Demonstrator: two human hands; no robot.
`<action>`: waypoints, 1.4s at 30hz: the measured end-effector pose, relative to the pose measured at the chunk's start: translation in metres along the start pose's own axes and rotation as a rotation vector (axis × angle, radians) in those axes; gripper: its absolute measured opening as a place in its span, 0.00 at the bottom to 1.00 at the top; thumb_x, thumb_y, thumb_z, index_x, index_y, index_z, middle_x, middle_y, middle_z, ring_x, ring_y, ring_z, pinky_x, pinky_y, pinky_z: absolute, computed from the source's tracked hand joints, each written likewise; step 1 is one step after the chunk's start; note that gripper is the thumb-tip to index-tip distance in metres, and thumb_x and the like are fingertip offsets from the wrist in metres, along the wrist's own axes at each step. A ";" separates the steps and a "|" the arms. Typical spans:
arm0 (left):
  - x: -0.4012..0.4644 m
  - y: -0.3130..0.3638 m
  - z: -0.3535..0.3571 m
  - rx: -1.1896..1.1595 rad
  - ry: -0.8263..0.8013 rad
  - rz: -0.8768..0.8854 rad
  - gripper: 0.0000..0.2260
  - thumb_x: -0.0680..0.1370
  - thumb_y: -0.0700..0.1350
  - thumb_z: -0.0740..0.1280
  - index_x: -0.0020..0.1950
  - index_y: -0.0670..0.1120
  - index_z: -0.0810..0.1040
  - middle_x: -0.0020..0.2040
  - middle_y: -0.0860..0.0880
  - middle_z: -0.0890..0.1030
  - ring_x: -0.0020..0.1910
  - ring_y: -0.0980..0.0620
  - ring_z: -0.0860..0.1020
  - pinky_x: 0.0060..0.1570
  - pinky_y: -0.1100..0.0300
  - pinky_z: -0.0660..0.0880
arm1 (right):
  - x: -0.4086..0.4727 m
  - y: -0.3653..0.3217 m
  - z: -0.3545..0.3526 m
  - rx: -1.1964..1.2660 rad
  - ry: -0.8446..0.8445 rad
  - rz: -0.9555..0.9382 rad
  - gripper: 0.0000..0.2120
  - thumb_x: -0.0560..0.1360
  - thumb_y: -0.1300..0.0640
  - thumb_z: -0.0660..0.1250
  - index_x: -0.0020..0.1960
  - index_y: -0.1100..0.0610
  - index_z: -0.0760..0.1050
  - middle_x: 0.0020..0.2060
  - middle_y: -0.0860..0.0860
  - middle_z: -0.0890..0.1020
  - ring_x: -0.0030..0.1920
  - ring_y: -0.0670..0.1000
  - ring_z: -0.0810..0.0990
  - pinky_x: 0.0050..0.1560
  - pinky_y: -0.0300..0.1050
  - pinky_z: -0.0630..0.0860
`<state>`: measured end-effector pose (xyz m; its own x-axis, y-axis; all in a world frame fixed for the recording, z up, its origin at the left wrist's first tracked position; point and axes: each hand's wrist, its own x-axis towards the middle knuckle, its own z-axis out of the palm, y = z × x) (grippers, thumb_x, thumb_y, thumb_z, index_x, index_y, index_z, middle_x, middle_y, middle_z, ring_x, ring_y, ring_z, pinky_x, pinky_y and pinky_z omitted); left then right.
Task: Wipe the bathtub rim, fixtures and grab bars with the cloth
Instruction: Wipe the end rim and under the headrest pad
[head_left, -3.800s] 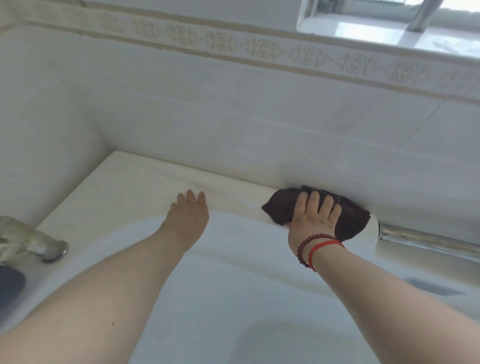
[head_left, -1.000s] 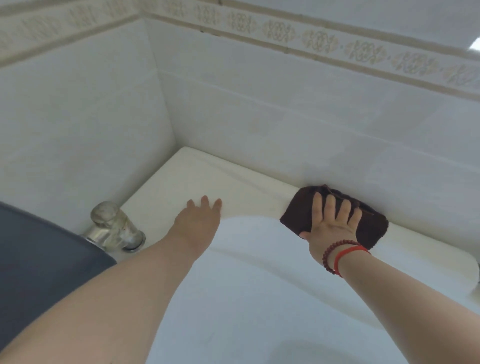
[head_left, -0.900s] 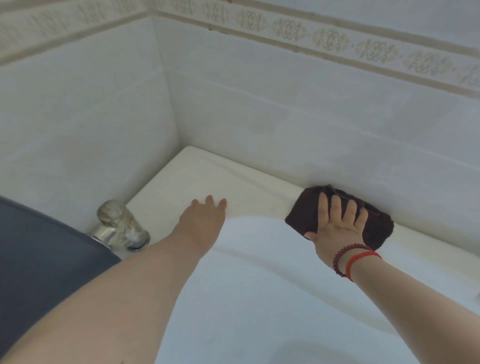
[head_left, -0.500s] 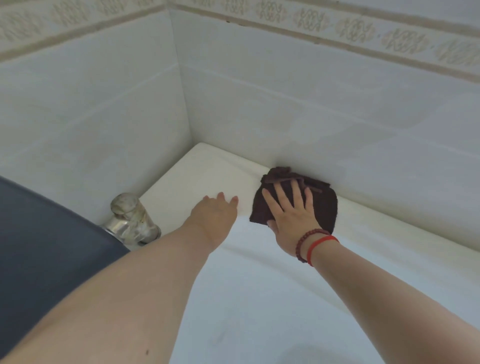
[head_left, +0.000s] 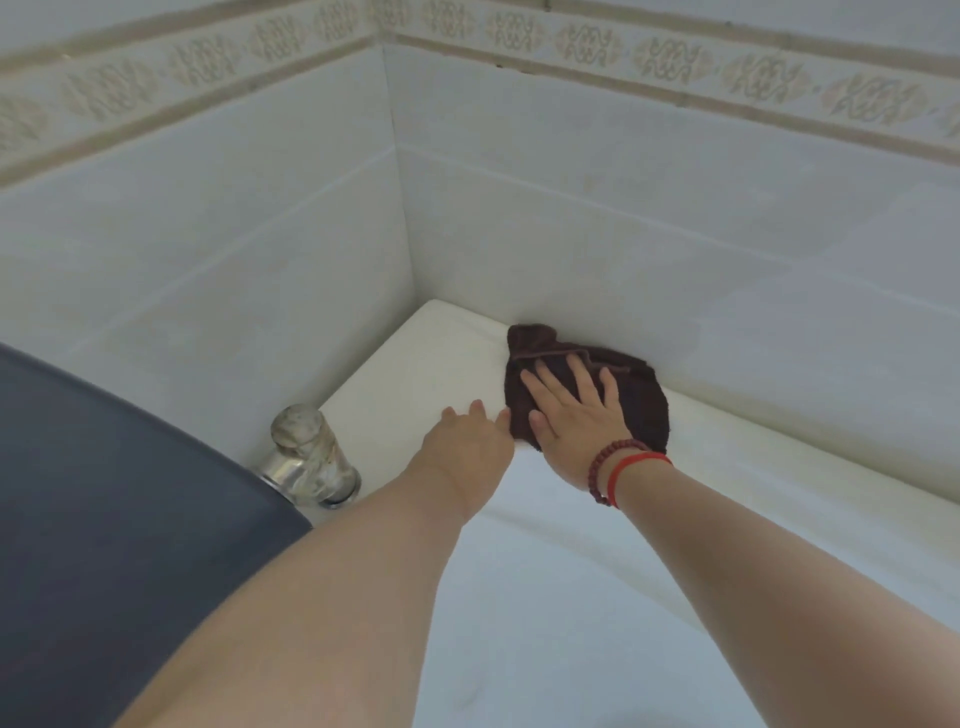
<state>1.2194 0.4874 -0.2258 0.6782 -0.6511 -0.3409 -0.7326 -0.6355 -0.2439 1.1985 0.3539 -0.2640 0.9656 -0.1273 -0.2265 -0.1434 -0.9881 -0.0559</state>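
Observation:
A dark brown cloth (head_left: 641, 400) lies flat on the cream bathtub rim (head_left: 415, 374), against the back wall near the corner. My right hand (head_left: 574, 415) presses down on the cloth with spread fingers; red bracelets circle its wrist. Just left of the cloth, my left hand (head_left: 465, 447) rests palm-down on the rim's inner edge, its fingertips nearly touching the cloth. A dull chrome fixture knob (head_left: 306, 457) stands on the rim at the left.
White tiled walls (head_left: 623, 208) with a patterned border band meet in a corner behind the rim. A dark grey sleeve or garment (head_left: 104, 519) fills the lower left. The white tub basin (head_left: 571, 623) drops away below my arms.
My right hand has slid the cloth leftward along the back rim toward the corner, close to my left hand. The view has turned left; the grab bar is out of sight.

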 end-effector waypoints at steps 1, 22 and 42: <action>0.000 0.001 0.001 -0.003 -0.004 0.003 0.25 0.81 0.38 0.54 0.75 0.39 0.47 0.73 0.37 0.60 0.68 0.41 0.64 0.65 0.49 0.64 | 0.001 0.000 0.000 0.004 0.005 0.011 0.24 0.82 0.49 0.42 0.76 0.48 0.40 0.76 0.45 0.42 0.76 0.53 0.37 0.73 0.56 0.34; -0.062 -0.025 0.017 0.168 0.060 0.056 0.25 0.79 0.37 0.54 0.74 0.34 0.48 0.76 0.35 0.43 0.75 0.37 0.44 0.73 0.49 0.50 | -0.023 -0.033 0.012 -0.047 -0.103 0.169 0.31 0.81 0.46 0.48 0.75 0.49 0.33 0.76 0.50 0.37 0.75 0.60 0.36 0.72 0.61 0.38; -0.155 -0.152 -0.076 0.372 -0.126 -0.202 0.26 0.79 0.61 0.44 0.37 0.46 0.72 0.35 0.50 0.73 0.34 0.52 0.68 0.36 0.59 0.61 | -0.025 -0.036 0.010 -0.050 -0.125 0.199 0.30 0.81 0.46 0.47 0.75 0.50 0.32 0.76 0.51 0.39 0.75 0.60 0.38 0.73 0.60 0.39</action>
<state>1.2296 0.6531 -0.0669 0.8144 -0.4588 -0.3554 -0.5728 -0.5367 -0.6196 1.1774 0.3934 -0.2663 0.8844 -0.3118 -0.3473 -0.3147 -0.9479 0.0495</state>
